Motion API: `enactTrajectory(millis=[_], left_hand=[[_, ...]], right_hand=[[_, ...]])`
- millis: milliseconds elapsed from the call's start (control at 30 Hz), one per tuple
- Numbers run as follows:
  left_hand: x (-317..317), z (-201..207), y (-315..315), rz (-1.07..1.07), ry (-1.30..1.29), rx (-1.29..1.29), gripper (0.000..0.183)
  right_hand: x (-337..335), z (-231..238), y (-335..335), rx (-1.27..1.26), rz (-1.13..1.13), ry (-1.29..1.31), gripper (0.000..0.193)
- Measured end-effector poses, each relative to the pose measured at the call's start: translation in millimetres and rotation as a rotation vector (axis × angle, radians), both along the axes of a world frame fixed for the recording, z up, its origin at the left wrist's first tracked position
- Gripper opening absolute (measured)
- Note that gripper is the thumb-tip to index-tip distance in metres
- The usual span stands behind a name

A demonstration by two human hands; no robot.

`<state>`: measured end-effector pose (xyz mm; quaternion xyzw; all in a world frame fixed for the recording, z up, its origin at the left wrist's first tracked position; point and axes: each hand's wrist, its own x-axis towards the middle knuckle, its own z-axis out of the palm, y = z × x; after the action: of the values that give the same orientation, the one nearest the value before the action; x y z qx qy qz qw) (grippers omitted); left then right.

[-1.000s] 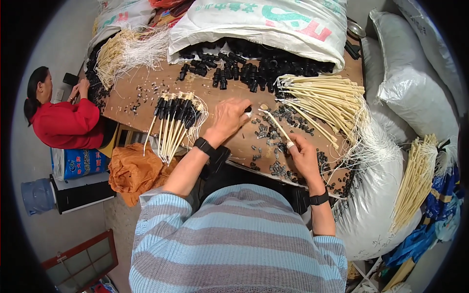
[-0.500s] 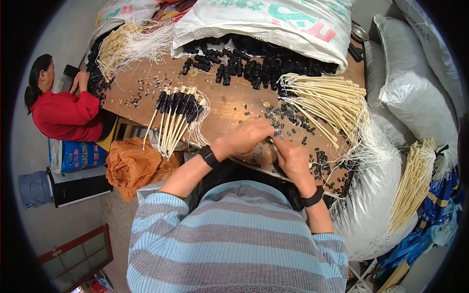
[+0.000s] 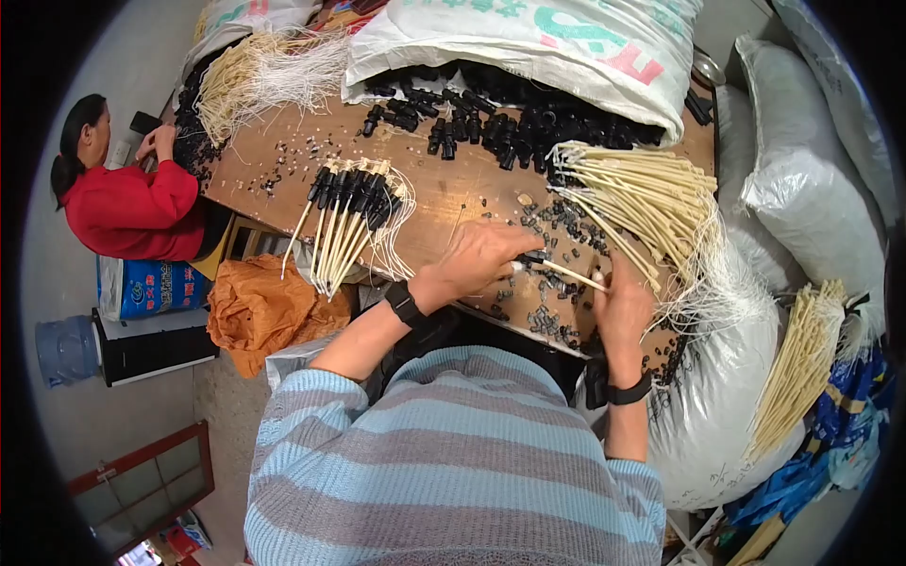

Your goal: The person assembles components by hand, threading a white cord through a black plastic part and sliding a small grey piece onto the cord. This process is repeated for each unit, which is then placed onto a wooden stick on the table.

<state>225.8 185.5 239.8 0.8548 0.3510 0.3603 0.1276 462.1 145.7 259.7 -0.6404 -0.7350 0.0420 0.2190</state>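
Over the front of the brown table, my left hand (image 3: 483, 255) pinches a short black plastic fitting (image 3: 534, 256). A thin cream stick (image 3: 569, 274) runs from this fitting to the right, tilted slightly down. My right hand (image 3: 623, 300) has closed its fingers at the stick's other end; its grip there is partly hidden. Small black plastic pieces (image 3: 557, 236) lie scattered beneath and beyond both hands. To the left rests a fanned group of cream sticks with black fittings (image 3: 349, 203), white cords trailing from it.
A pile of plain cream sticks (image 3: 651, 193) with white cords lies at right. A white woven sack (image 3: 528, 42) spills black fittings (image 3: 514, 132) at the back. Full sacks (image 3: 802, 151) crowd the right side. A person in red (image 3: 132, 203) sits at the far left.
My hands have drawn apart, the right one moving right and slightly down. The cream stick with its black fitting now shows between them. The view has shifted slightly.
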Motion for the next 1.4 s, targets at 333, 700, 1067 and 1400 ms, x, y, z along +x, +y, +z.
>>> enactTrajectory(millis=[333, 700, 1067, 1400], left_hand=[[-13, -4, -13, -0.024, -0.069, -0.516, 0.016], [4, -15, -9, 0.222, -0.504, -1.013, 0.015], [-3, -16, -12, 0.174, -0.077, -0.645, 0.029], [-3, -12, -14, 0.090, 0.106, -0.455, 0.034]], right_hand=[[16, -9, 2, -0.464, 0.328, 1.729, 0.019], [-29, 9, -3, -0.213, 0.317, 0.536, 0.022], [-47, -22, -10, -0.048, 0.192, 0.332, 0.011], [-52, -22, -5, -0.051, 0.192, 0.403, 0.011]])
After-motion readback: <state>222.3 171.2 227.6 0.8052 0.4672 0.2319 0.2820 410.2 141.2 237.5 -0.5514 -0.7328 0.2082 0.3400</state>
